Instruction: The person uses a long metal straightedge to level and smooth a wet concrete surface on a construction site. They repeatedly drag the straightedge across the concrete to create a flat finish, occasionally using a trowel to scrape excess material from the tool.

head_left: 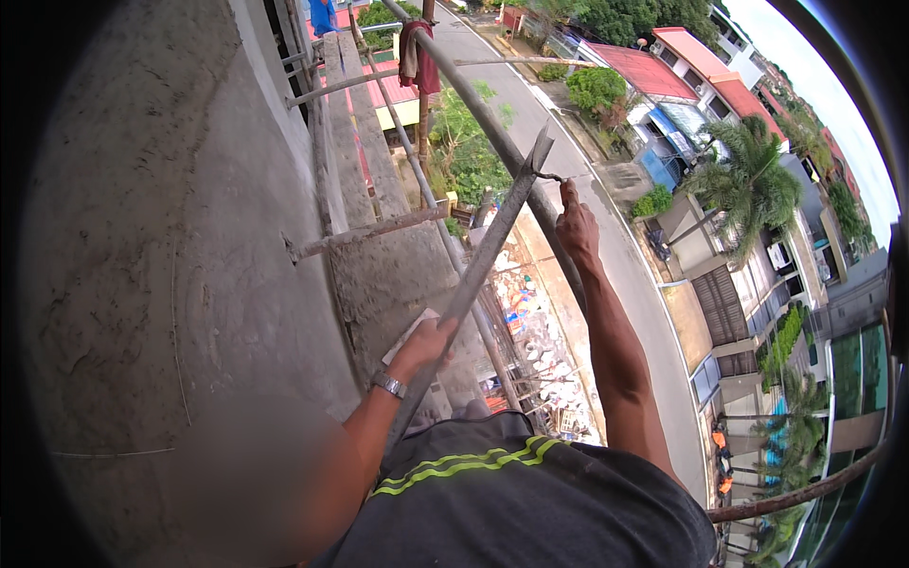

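My left hand (424,346), with a watch at the wrist, is closed round a long grey bar (485,251) smeared with cement. This bar slants from beside my body up and to the right, across a scaffold pipe (478,112). Behind the left hand shows the edge of a pale flat piece (407,333); whether the hand touches it I cannot tell. Out to the right, my right hand (578,227) is closed on a trowel with a dark bent neck. The trowel's grey blade (543,150) lies at the bar's upper end, and the fingers hide most of its handle.
At left rises a grey plastered wall (275,189). Scaffold planks (388,293) run beside it, with a crosspiece (374,234) spanning them. A red cloth (417,62) hangs on the pipe. Far below lie rubble (544,360), a street (620,284) and houses.
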Available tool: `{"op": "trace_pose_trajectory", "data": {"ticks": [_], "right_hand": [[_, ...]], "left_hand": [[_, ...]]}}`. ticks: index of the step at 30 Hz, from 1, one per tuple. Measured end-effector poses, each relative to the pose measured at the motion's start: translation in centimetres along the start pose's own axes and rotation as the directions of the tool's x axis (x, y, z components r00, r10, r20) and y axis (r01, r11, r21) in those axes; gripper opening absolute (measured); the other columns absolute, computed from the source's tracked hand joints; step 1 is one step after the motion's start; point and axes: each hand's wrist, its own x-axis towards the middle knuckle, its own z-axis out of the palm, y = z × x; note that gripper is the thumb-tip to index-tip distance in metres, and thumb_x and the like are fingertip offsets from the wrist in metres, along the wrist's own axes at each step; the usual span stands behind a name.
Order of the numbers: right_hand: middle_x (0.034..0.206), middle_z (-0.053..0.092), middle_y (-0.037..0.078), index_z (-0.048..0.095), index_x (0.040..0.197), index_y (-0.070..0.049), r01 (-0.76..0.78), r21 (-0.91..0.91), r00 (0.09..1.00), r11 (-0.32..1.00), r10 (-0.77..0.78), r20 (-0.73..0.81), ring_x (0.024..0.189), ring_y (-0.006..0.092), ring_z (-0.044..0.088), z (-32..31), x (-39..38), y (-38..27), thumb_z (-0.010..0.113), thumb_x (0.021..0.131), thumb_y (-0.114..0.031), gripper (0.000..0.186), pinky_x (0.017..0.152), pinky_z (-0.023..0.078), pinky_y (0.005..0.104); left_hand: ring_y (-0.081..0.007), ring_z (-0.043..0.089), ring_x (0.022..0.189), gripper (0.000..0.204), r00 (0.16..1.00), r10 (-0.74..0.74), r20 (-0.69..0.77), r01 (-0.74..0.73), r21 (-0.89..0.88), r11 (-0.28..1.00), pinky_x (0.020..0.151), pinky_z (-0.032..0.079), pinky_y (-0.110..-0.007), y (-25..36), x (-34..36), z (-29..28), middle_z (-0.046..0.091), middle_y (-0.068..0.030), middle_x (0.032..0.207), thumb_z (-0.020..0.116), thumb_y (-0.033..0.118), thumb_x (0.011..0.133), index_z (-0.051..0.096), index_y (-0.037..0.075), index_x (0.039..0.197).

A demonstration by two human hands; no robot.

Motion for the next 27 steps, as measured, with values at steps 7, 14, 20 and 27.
{"op": "trace_pose_trajectory", "data": {"ticks": [7, 14, 20, 27], "right_hand": [[0.102, 0.06, 0.028, 0.02, 0.152, -0.025, -0.064, 0.011, 0.995, 0.998, 0.063, 0.079, 0.083, 0.0415, 0.063, -0.7, -2.2, -2.1, 0.049, 0.083, -0.003, 0.078, 0.073, 0.049, 0.0502], [0.099, 0.062, 0.026, 0.023, 0.151, -0.024, -0.069, 0.184, 0.989, 0.98, 0.091, -0.115, 0.083, 0.0423, 0.063, -1.4, -2.2, -3.3, 0.047, 0.083, -0.004, 0.075, 0.074, 0.049, 0.051], [0.1, 0.062, 0.027, 0.02, 0.152, -0.023, 0.132, 0.223, 0.967, 0.966, -0.076, -0.244, 0.08, 0.0422, 0.063, -1.9, -1.1, -3.6, 0.044, 0.083, -0.002, 0.076, 0.072, 0.049, 0.0507], [0.096, 0.061, 0.027, 0.015, 0.153, -0.023, -0.036, 0.109, 0.999, 0.993, 0.036, 0.002, 0.081, 0.0423, 0.063, -0.7, -0.8, -1.8, 0.05, 0.084, -0.006, 0.079, 0.072, 0.049, 0.0514]], "left_hand": [[-0.0195, 0.059, 0.052, 0.044, 0.999, 0.023, -0.041, -0.021, 0.045, 0.999, 0.047, 0.05, -0.035, -0.3, -0.3, 0.4, 0.06, -0.0123, 0.07, 0.049, 0.037, 0.098, 0.052, -0.006, 0.102], [-0.0208, 0.062, 0.055, 0.045, 0.998, 0.054, -0.038, -0.051, 0.067, 0.996, 0.05, 0.051, -0.035, -0.5, -0.4, 0.1, 0.063, -0.0141, 0.073, 0.049, 0.037, 0.098, 0.054, -0.007, 0.105], [-0.0177, 0.057, 0.051, 0.042, 0.995, 0.073, -0.072, -0.072, 0.016, 0.997, 0.045, 0.049, -0.034, -1.6, 0.3, -0.1, 0.058, -0.0118, 0.069, 0.05, 0.037, 0.098, 0.049, -0.005, 0.101], [-0.0167, 0.057, 0.051, 0.042, 0.996, 0.055, -0.066, -0.054, 0.025, 0.998, 0.046, 0.05, -0.032, -1.5, 0.8, -0.3, 0.059, -0.0118, 0.069, 0.05, 0.037, 0.098, 0.048, -0.004, 0.104]]}}
